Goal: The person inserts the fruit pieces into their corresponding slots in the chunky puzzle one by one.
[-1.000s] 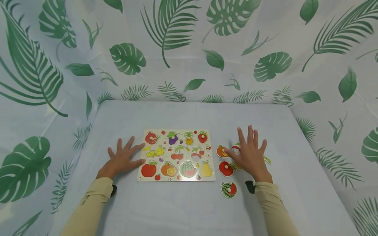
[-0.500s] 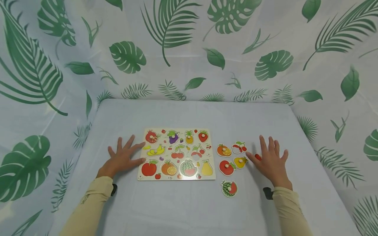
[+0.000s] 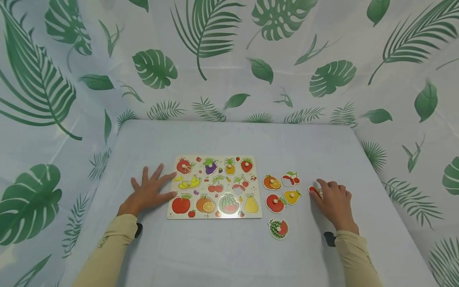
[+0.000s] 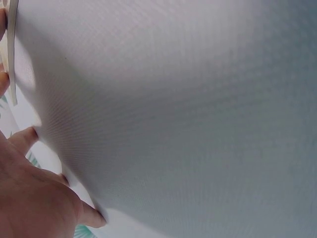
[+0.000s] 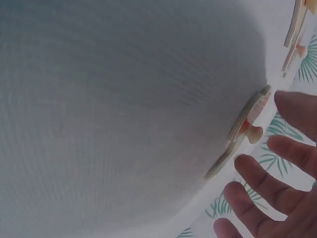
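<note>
My left hand [image 3: 148,194] lies spread at the left edge of a wooden fruit puzzle board [image 3: 205,214], thumb and index finger at its rim. In the left wrist view, the board's edge [image 4: 12,54] shows beside two fingertips. My right hand [image 3: 335,203] is low over a partly red puzzle piece [image 3: 312,189], most of it hidden under the fingers. In the right wrist view, this piece [image 5: 256,110] has a round knob [image 5: 255,134], and the loosely bent fingers stand around it with a gap to the knob.
Loose knobbed pieces lie right of the board: orange [image 3: 271,182], cherries [image 3: 291,179], a red apple-like piece [image 3: 275,204], pear [image 3: 292,197] and watermelon [image 3: 278,229]. Knobbed pieces, including grapes [image 3: 210,166] and bananas [image 3: 189,183], sit in the board. White leaf-print cloth [image 3: 229,71] surrounds the table.
My right hand has moved right, off the loose pieces, and its spread fingers have drawn in and lowered over the partly red piece. My left hand and the board have stayed put.
</note>
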`<state>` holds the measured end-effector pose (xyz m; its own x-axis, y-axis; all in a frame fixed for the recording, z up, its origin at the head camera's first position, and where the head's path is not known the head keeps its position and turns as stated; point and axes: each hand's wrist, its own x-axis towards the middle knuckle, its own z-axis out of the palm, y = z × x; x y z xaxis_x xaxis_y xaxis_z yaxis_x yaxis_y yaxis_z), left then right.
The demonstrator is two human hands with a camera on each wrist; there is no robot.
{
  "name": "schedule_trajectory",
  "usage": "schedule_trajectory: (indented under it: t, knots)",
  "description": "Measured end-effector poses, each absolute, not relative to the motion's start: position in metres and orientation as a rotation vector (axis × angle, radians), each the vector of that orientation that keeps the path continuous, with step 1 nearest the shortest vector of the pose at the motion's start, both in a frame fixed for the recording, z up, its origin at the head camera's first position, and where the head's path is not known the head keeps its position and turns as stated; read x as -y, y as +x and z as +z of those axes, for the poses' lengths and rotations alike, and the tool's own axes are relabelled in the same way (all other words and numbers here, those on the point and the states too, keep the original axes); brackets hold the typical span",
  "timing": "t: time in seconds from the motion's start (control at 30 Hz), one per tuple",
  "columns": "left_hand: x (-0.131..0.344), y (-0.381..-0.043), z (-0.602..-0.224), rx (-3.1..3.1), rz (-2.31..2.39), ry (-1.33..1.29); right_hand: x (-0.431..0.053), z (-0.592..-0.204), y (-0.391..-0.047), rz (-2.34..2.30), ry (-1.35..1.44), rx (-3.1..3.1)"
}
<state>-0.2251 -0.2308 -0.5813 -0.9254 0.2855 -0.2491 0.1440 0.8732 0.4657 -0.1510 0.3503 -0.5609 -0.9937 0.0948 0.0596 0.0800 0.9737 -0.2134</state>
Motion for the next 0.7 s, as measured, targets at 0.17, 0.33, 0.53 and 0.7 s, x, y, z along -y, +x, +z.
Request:
schedule_trajectory:
  t: [0.17,0.33,0.53,0.7]
  knots:
    - [0.231,-0.226,-0.583,-2.735,0.649,0.316,-0.349,-0.565,-0.153,0.345,-0.141,3.026]
    - [0.232,-0.226,-0.583,-2.739,0.651,0.318,-0.348,-0.569,-0.157,0.339,-0.131,2.992]
    - [0.232,-0.226,-0.583,-2.731,0.659,0.320,-0.348,-0.568,-0.158,0.327,-0.134,2.999]
    - [0.231,-0.225,-0.580,-2.734,0.674,0.319,-0.347,-0.567,-0.161,0.302,-0.117,2.999]
